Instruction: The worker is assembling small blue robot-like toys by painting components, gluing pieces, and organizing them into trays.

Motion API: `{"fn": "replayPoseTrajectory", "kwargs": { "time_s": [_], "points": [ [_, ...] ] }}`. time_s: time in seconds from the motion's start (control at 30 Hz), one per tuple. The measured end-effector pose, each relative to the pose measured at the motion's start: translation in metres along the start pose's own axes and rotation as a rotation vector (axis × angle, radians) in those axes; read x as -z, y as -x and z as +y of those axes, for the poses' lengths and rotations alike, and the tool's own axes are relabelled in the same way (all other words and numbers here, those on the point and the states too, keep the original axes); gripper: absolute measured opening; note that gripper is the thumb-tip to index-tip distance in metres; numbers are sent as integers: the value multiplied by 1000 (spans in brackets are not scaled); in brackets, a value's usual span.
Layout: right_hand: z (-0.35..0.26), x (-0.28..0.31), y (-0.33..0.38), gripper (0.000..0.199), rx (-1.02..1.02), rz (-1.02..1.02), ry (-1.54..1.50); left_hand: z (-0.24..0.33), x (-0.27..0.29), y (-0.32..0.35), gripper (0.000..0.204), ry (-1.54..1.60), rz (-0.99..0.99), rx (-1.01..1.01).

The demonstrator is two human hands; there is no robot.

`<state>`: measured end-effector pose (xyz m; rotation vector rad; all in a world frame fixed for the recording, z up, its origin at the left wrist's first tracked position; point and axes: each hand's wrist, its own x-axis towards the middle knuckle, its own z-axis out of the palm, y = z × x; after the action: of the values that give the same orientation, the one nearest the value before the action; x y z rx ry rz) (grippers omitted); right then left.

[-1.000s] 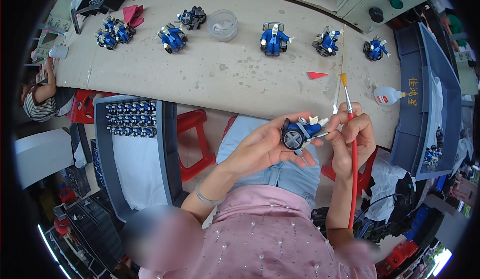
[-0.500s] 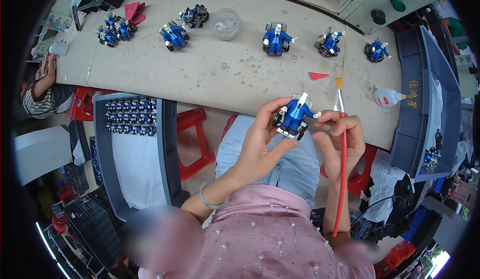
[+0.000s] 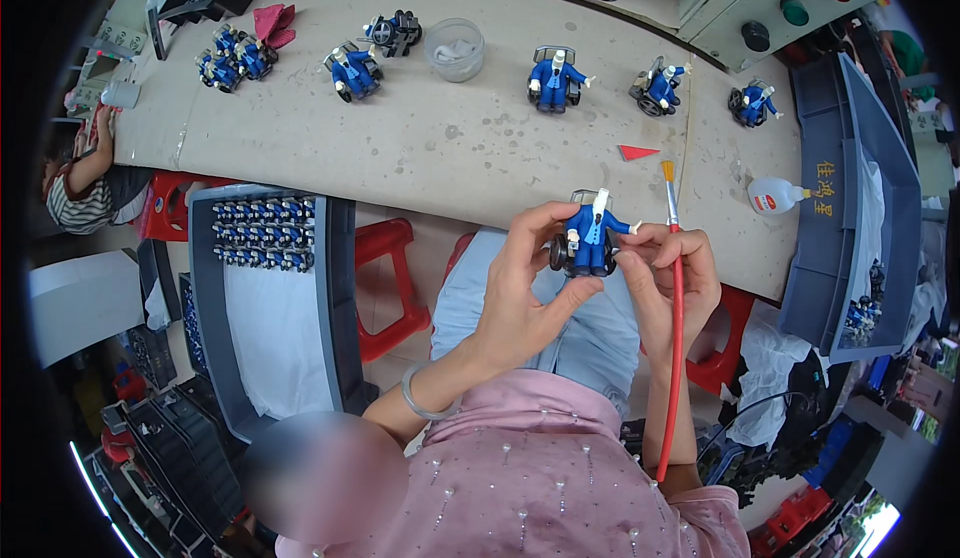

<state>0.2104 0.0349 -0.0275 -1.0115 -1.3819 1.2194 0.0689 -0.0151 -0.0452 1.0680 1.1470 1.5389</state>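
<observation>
My left hand (image 3: 530,288) grips a small toy figure in a blue suit, seated in a dark wheelchair (image 3: 592,235), above my lap. The figure is upright with one white hand stretched toward the right. My right hand (image 3: 672,283) is closed around a paintbrush with a red handle (image 3: 676,343), its yellow bristles pointing away from me. The thumb and fingers of that hand are close to the figure's right side; whether they touch it I cannot tell. More wheelchair figures stand on the table, among them one (image 3: 553,80) straight ahead.
A clear tub (image 3: 454,50) with white material, a red triangular piece (image 3: 639,153) and a squeeze bottle (image 3: 775,195) are on the table. A grey crate (image 3: 340,298) at left holds rows of figures; another crate (image 3: 810,278) stands at right. A person (image 3: 90,183) sits far left.
The held figure has turned in my left hand and now faces more to the right. My right hand with the paintbrush has shifted slightly left and toward me.
</observation>
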Motion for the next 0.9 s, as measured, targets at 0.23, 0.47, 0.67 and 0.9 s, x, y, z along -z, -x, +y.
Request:
{"fn": "replayPoseTrajectory", "kwargs": {
  "time_s": [0.23,0.47,0.67,0.9],
  "points": [
    [-5,-2,-4,25,-14,13,-110,4,1,-1,62,22,2,23],
    [-1,2,-6,22,-52,13,-10,9,1,-1,68,-43,5,80],
    [1,0,-5,21,-128,23,-68,11,1,0,69,-106,12,48],
    [8,2,-3,19,-141,9,-89,10,1,0,71,-248,18,-54]
  ]
}}
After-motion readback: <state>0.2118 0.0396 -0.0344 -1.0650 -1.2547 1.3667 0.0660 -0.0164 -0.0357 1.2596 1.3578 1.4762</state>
